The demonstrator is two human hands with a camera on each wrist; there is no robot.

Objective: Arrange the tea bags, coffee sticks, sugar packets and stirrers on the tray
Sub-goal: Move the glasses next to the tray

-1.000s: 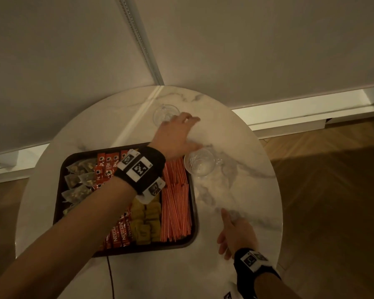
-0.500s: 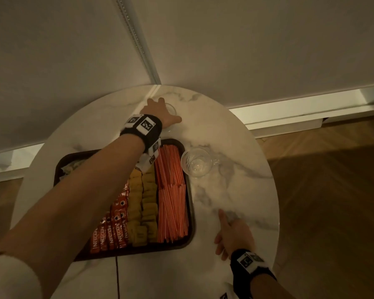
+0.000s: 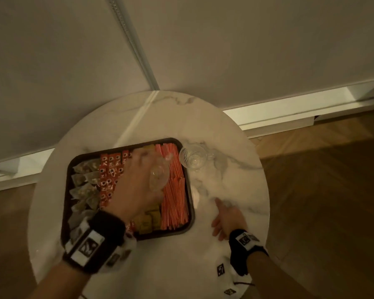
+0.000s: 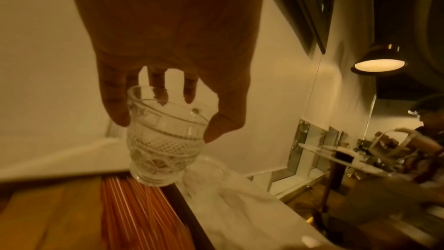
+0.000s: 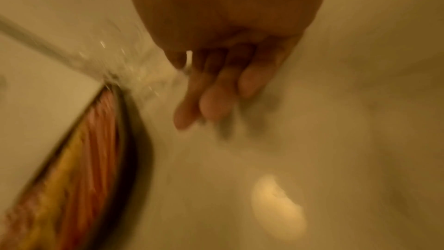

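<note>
A dark tray (image 3: 129, 143) on the marble table holds tea bags (image 3: 84, 180) at its left, then red coffee sticks (image 3: 110, 167), yellow sugar packets (image 3: 150, 221) and orange striped stirrers (image 3: 175, 199) along its right side. My left hand (image 3: 143, 175) hovers over the tray's middle and grips a small cut-glass cup (image 3: 159, 180) by the rim. In the left wrist view my left hand (image 4: 165, 121) has fingers and thumb curled round the cup (image 4: 165, 140), tilted above the stirrers (image 4: 134, 206). My right hand (image 3: 227, 219) rests on the table right of the tray, fingers (image 5: 213, 105) loosely extended and holding nothing.
A second cut-glass cup (image 3: 192, 157) stands on the round marble table (image 3: 225, 180) just off the tray's far right corner. The table backs onto a pale wall (image 3: 203, 50); wooden floor (image 3: 322, 190) lies to the right. The tray rim (image 5: 141, 149) shows blurred.
My left hand reached to the far edge of the table, took the glass cup standing there and carried it back over the tray. The right hand stayed nearly still.
</note>
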